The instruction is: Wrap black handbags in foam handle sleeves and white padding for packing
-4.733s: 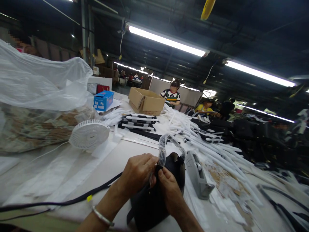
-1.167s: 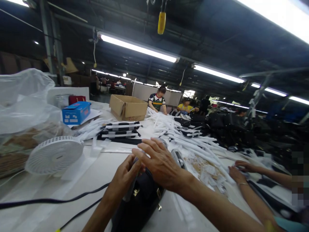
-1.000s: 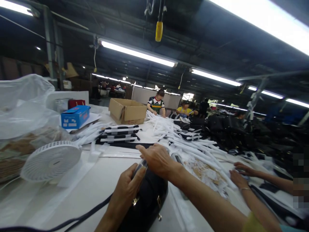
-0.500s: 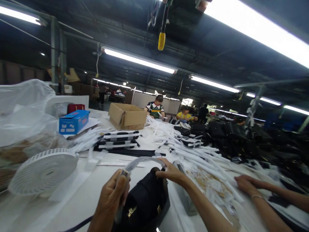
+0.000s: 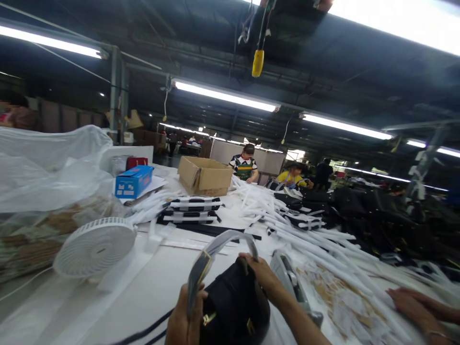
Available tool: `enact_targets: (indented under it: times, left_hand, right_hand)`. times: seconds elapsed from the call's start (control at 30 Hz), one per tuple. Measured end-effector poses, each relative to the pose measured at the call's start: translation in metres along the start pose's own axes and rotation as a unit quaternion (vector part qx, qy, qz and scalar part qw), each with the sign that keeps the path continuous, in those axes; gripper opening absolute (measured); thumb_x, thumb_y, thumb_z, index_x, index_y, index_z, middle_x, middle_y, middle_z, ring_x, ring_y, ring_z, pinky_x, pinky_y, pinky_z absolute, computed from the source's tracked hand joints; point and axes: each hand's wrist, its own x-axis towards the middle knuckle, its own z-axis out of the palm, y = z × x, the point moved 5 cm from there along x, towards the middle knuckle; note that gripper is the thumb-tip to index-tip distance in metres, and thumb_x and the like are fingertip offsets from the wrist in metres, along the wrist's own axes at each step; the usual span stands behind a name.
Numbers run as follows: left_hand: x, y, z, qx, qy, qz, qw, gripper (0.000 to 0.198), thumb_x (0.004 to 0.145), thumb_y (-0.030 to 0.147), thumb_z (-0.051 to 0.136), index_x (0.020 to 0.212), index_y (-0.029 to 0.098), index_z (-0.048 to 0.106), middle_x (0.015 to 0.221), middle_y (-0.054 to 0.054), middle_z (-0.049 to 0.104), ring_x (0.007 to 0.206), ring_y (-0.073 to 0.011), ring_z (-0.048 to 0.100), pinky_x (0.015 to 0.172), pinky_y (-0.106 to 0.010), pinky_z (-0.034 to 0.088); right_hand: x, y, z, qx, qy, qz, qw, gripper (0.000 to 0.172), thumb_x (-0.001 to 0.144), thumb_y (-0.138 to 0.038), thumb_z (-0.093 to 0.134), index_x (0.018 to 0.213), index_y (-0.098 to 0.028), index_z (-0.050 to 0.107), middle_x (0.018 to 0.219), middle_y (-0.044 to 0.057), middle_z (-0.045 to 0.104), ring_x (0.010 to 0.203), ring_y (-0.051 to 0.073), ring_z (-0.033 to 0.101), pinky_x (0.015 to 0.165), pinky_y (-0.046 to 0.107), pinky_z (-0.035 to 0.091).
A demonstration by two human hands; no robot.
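black handbag (image 5: 233, 306) under right hand (image 5: 260, 275), fingers spread on top; left hand (image 5: 185, 318), fingers closed on plastic-wrapped strap (image 5: 212, 251).

white desk fan (image 5: 95, 247) on the counter (image 5: 132, 292) | blue box (image 5: 134, 182) by a big plastic sack (image 5: 50, 167) | cardboard box (image 5: 204, 176) | grey tape dispenser (image 5: 289, 280) | white straps (image 5: 305, 239) everywhere

A black handbag (image 5: 233, 304) with gold metal clasps sits upright, its plastic-sleeved handle strap (image 5: 219, 247) arching above the top.
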Motion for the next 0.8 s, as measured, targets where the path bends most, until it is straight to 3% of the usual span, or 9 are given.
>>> enact_targets:
  times: [0.13,0.23,0.33,0.4,0.47,0.6,0.8]
  left_hand:
    - [0.042,0.006,0.012,-0.009,-0.019,-0.012,1.000,0.031,0.096,0.049,0.041,0.095,0.023,0.057,0.066,0.001,0.060,0.057,-0.0169,0.058,0.058,-0.030,0.053]
    - [0.056,-0.009,0.021,-0.036,-0.126,-0.022,0.991,0.046,0.090,0.057,0.048,0.116,0.019,0.055,0.104,-0.010,0.068,0.096,-0.0249,0.066,0.086,-0.040,0.055]
    - [0.041,-0.036,0.014,-0.051,-0.209,-0.031,0.976,0.079,0.082,0.065,0.056,0.141,0.016,0.037,0.146,-0.018,0.043,0.137,-0.0343,0.038,0.112,-0.054,0.032]
    - [0.021,-0.057,0.004,-0.043,-0.250,-0.075,0.964,0.088,0.077,0.060,0.063,0.146,0.017,0.030,0.153,-0.017,0.034,0.142,-0.0356,0.028,0.116,-0.056,0.023]
    - [-0.001,-0.075,-0.005,-0.029,-0.279,-0.124,0.952,0.087,0.072,0.048,0.070,0.146,0.021,0.032,0.151,-0.014,0.037,0.140,-0.0347,0.032,0.116,-0.053,0.025]
    - [-0.028,-0.089,-0.013,-0.001,-0.254,-0.172,0.952,0.077,0.067,0.034,0.068,0.138,0.019,0.042,0.142,-0.013,0.047,0.131,-0.0334,0.043,0.113,-0.049,0.031]
    - [-0.033,-0.079,-0.009,0.081,-0.180,-0.169,0.966,0.058,0.065,0.031,0.066,0.120,0.018,0.053,0.125,-0.012,0.054,0.121,-0.0317,0.048,0.105,-0.048,0.039]
  right_hand:
    - [0.020,-0.003,-0.020,0.033,0.057,0.003,0.998,0.051,0.080,-0.060,0.056,0.099,-0.017,0.074,0.105,0.011,0.074,0.106,0.029,0.066,0.100,0.044,0.044]
    - [0.025,0.004,-0.026,0.019,0.057,0.024,0.998,0.052,0.073,-0.059,0.067,0.101,-0.016,0.074,0.111,0.014,0.072,0.113,0.032,0.063,0.103,0.046,0.042]
    - [0.018,0.018,-0.024,0.039,0.039,0.046,0.997,0.058,0.071,-0.055,0.073,0.115,-0.019,0.069,0.124,0.011,0.067,0.122,0.032,0.057,0.108,0.048,0.038]
    - [0.011,0.028,-0.021,0.069,0.027,0.057,0.996,0.059,0.073,-0.056,0.071,0.121,-0.023,0.066,0.130,0.008,0.063,0.127,0.030,0.054,0.110,0.046,0.037]
    - [0.007,0.037,-0.016,0.102,0.014,0.068,0.992,0.055,0.074,-0.055,0.071,0.120,-0.026,0.066,0.130,0.005,0.064,0.126,0.028,0.054,0.109,0.043,0.040]
    - [0.015,0.041,-0.004,0.132,0.022,0.081,0.988,0.046,0.074,-0.052,0.071,0.110,-0.023,0.072,0.112,0.005,0.073,0.111,0.029,0.064,0.098,0.039,0.050]
    - [0.036,0.031,0.001,0.133,0.085,0.021,0.987,0.051,0.073,-0.054,0.070,0.112,-0.022,0.069,0.107,0.005,0.074,0.105,0.028,0.065,0.089,0.036,0.053]
